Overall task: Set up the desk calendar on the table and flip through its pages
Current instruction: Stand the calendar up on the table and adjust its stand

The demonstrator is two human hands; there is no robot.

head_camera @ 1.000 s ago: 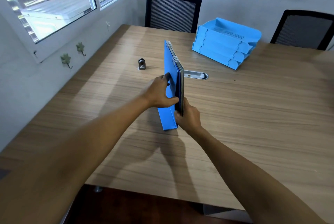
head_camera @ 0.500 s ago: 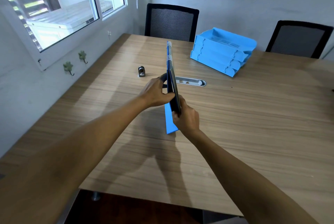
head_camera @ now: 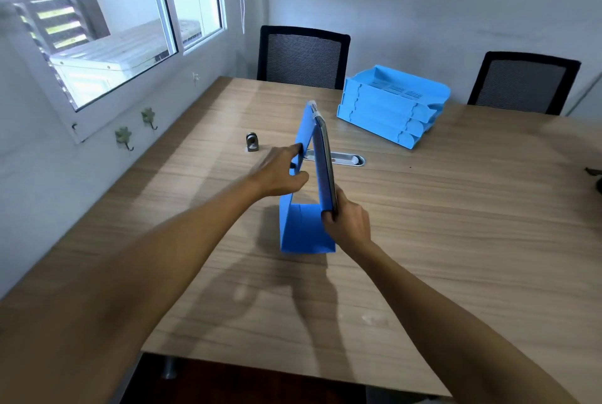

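Calendar [head_camera: 306,231] spread into a tent on table [head_camera: 456,224] | left hand [head_camera: 280,172] grips its left panel | right hand [head_camera: 348,224] pinches page stack's bottom corner | stacked blue letter trays [head_camera: 391,107] beyond grip, contents not visible

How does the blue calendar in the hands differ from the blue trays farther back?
The desk calendar stands propped open like a tent, held by the left hand and right hand; the stacked trays lie flat, untouched. The calendar is thin, spiral-bound; the trays are bulky, tiered. Both are bright blue.
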